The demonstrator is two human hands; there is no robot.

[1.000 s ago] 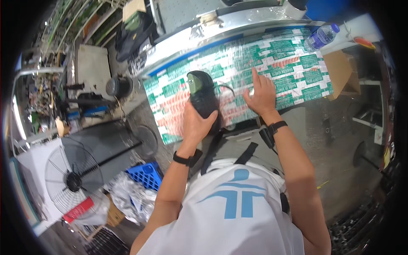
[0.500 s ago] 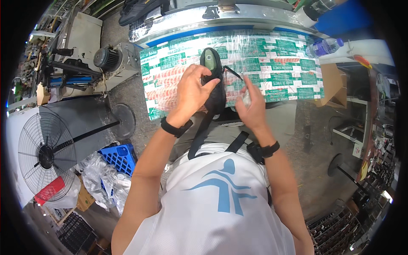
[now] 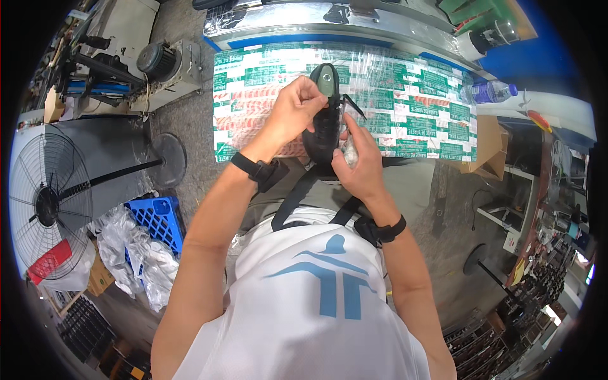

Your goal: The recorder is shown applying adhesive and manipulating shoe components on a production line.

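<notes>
A black shoe (image 3: 323, 130) with a green insole (image 3: 326, 81) lies upright on a wrapped box, its toe end toward me. Thumb and fingertips of my left hand (image 3: 296, 107) pinch the edge of the shoe's opening; what exactly lies between them is hidden. From the shoe's right side a thin black strap (image 3: 354, 107) sticks out. My right hand (image 3: 362, 158) rests against that side, its thumb near the toe and its index finger by the strap's base. A whitish, shiny patch shows between thumb and fingers; I cannot make out what it is.
Under the shoe is a box (image 3: 437, 126) covered in green and white tape and clear film. A metal-edged bench (image 3: 278, 24) runs behind it. A purple-labelled bottle (image 3: 494, 92) lies at the right. Left are a motor (image 3: 158, 61), a fan (image 3: 47, 206) and a blue crate (image 3: 158, 218).
My right hand has moved left and in against the shoe's side. The left hand still pinches the shoe's opening. The strap now points more steeply down to the right.
</notes>
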